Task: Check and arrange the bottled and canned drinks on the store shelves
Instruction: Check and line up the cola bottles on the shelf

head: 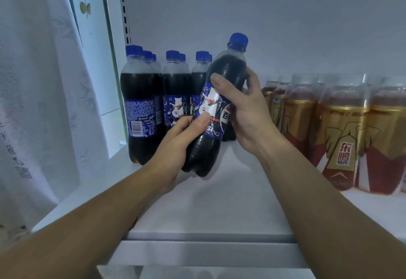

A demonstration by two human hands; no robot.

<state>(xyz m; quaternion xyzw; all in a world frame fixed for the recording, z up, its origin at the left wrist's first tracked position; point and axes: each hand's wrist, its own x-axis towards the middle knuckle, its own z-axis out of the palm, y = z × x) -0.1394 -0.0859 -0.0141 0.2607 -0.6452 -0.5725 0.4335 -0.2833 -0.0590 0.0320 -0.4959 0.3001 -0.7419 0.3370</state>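
Left grip: curled round bottle base, thumb on label.
Right grip: wrapped round its middle.
Bottle: tilted over shelf.

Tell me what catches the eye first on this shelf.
A dark cola bottle with a blue cap and blue label, tilted at centre, is gripped by the left hand and right hand. Behind it on the left stand matching cola bottles; on the right, gold-and-red labelled clear plastic bottles crowd the white shelf.
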